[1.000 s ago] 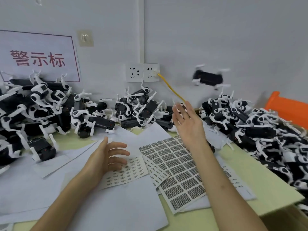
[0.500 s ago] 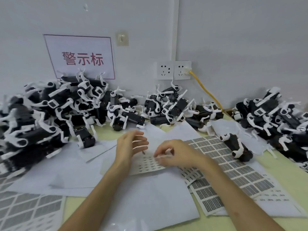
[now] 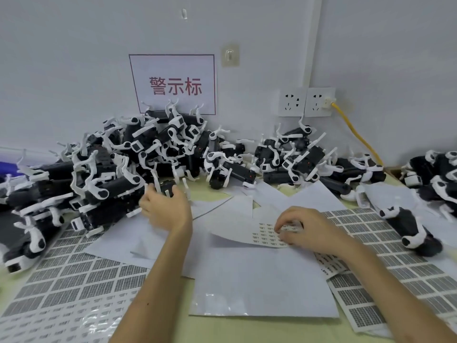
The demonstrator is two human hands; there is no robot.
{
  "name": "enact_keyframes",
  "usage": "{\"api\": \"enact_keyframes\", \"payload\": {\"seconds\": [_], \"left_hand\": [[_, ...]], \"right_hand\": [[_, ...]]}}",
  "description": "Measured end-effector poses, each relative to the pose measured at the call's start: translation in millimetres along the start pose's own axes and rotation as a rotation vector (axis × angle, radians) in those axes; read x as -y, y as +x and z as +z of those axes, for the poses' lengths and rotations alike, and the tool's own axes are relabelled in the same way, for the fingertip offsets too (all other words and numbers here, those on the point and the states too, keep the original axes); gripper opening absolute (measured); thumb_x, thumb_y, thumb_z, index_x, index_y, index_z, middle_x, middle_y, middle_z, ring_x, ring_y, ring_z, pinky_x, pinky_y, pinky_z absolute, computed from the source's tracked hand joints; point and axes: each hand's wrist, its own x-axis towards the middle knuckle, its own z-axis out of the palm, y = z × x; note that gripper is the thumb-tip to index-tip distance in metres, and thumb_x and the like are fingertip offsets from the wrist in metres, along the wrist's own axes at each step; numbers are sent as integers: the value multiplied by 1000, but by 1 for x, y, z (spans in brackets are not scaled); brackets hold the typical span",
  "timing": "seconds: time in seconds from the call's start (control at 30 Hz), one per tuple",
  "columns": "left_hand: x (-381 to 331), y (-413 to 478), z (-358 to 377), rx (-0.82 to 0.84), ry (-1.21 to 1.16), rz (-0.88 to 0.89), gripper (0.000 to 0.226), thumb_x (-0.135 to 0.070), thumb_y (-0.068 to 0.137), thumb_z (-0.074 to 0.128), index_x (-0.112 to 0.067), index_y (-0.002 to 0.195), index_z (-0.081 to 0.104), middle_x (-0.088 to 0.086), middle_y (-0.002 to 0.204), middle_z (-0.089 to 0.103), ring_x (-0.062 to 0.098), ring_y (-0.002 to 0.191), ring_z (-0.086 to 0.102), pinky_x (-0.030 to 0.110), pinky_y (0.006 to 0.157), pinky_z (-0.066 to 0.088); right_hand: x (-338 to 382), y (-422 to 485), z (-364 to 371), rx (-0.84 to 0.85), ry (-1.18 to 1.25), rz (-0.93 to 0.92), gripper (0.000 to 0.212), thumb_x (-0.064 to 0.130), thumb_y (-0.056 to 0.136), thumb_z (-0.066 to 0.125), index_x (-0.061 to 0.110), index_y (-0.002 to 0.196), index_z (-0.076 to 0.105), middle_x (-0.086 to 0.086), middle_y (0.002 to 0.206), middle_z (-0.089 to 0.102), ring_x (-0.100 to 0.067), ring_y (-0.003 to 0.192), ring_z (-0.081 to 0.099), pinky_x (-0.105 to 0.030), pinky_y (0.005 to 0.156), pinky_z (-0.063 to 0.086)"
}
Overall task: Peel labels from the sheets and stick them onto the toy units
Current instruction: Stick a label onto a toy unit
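Head view: left hand (image 3: 164,210) curls round a toy (image 3: 166,187) at the far-left pile (image 3: 103,169), probably fetching it for labelling; right hand (image 3: 305,227) pinches the near sheet (image 3: 263,235), seemingly mid-peel.

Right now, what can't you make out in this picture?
Head view:
Small label sheet: print too small to read.
Right hand: curled fingers hide whether a label is pinched.
Left hand: blurred, covers the toy unit; grip unclear.
Left toy pile: cut off by the frame edge.
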Motion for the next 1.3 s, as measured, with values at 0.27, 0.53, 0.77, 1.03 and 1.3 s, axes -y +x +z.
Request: {"api": "enact_keyframes", "payload": {"seconds": [0.27,0.53,0.77,1.03,1.3], "left_hand": [[2,7,-1,15,-263,40,28,-27,103,53,-26,90,77,-2,79,70,21,73,62,33,69,45],[-28,-24,-1,590,-721,218,22,-16,107,57,-9,103,77,-4,99,79,6,75,62,24,82,60],[-30,-68,2,1309,-619,270,19,-23,99,65,-23,108,82,4,121,77,18,121,69,27,92,59],[-23,-74,7,1319,-443,196,22,-13,103,62,-20,117,77,4,119,77,19,116,71,30,93,56],[-26,-79,5,1386,-395,158,63,-63,93,61,-24,142,60,-4,137,69,13,128,63,32,100,49]], "right_hand": [[4,0,1,-10,-42,23,7,31,89,76,38,91,76,25,107,66,3,106,59,-30,100,48],[18,-2,-4,-256,306,-47,20,42,100,60,40,118,69,20,110,72,-1,107,66,-36,103,49],[31,-3,-10,50,971,-2,63,67,96,27,38,150,42,1,139,66,-31,118,69,-48,99,51],[30,1,-10,-317,1022,-30,53,35,97,66,41,146,48,1,120,73,-27,106,73,-42,86,59],[41,-6,2,-451,673,-182,64,27,85,85,47,136,52,17,119,69,-13,107,71,-27,82,59]]}}
